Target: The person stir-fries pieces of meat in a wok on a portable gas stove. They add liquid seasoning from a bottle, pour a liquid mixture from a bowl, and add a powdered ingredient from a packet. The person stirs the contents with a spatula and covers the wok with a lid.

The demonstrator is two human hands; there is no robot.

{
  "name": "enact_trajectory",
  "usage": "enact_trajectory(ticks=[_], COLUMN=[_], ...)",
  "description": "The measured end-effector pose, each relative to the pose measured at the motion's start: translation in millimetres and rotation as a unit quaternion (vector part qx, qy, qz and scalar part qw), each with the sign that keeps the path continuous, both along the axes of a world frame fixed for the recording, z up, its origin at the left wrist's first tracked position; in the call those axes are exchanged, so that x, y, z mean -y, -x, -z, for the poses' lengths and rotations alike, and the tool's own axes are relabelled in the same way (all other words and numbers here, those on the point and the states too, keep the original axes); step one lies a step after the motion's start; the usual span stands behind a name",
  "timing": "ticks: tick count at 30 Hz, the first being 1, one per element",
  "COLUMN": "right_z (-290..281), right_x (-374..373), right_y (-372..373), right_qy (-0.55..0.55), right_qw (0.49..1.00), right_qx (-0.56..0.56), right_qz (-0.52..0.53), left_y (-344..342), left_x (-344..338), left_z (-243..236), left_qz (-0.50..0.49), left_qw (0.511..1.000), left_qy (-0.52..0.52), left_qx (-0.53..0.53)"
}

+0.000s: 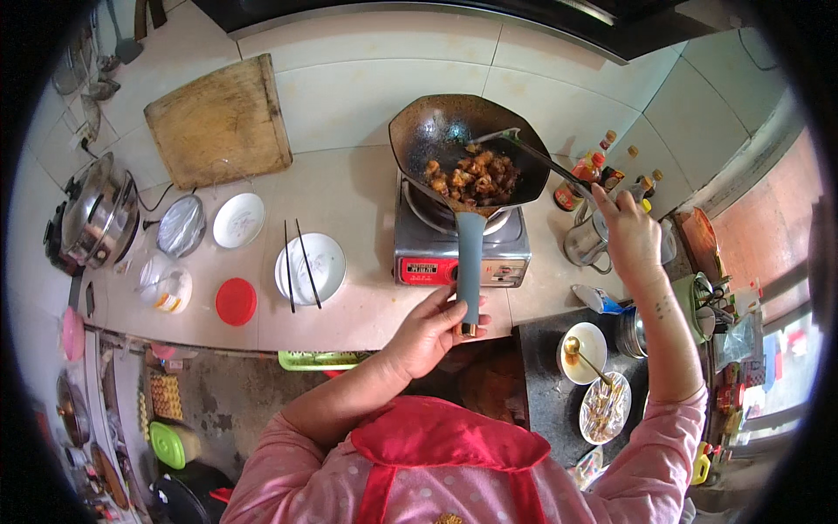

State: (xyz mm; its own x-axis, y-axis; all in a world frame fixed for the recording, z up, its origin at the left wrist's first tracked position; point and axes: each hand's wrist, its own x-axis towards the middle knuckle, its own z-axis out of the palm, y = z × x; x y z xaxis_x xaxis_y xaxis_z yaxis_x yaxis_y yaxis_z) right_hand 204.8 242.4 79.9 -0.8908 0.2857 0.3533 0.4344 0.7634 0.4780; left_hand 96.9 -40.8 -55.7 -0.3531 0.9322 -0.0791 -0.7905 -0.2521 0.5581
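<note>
My left grip point(428, 327) holds wok handle point(471, 253), right grip point(630, 229) closes round spatula point(552, 165); browned food pieces point(480, 181) lie in wok point(426, 131) on stove point(506, 243); stirring seems in hand, next move calls for steady handle

We're in a wht-dotted pink top point(323, 489), red collar point(449, 432), red straps point(376, 494) at its 8 & 4 o'clock; sm. dk marks point(663, 306) on R forearm point(669, 345), abt 3 o'clock.

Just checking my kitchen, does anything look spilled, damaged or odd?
The cutting board leaning against the wall at left looks worn, with dark stains along its edges. Otherwise nothing stands out; I see no obvious spill around the wok.
</note>
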Motion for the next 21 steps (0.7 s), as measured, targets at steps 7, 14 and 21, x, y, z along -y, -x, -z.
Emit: enact_trajectory(ticks=[7,14,21], right_z=[77.0,11.3,-5.0], right_x=[17.9,39.6,64.6], right_y=[2.4,-8.3,-70.4], right_qy=[0.185,0.399,0.506], right_qw=[0.981,0.894,0.802], right_qx=[0.047,-0.140,-0.312], right_qz=[0.027,-0.144,-0.055], left_y=[-19.6,-30.2,45.0], left_x=[-8.4,42.8,190.9], left_z=[2.1,29.9,195.9], left_qz=[-0.041,-0.141,-0.486], left_qw=[0.999,0.988,0.820], left_qy=[-0.019,0.063,0.294], left_qx=[0.005,-0.011,0.072])
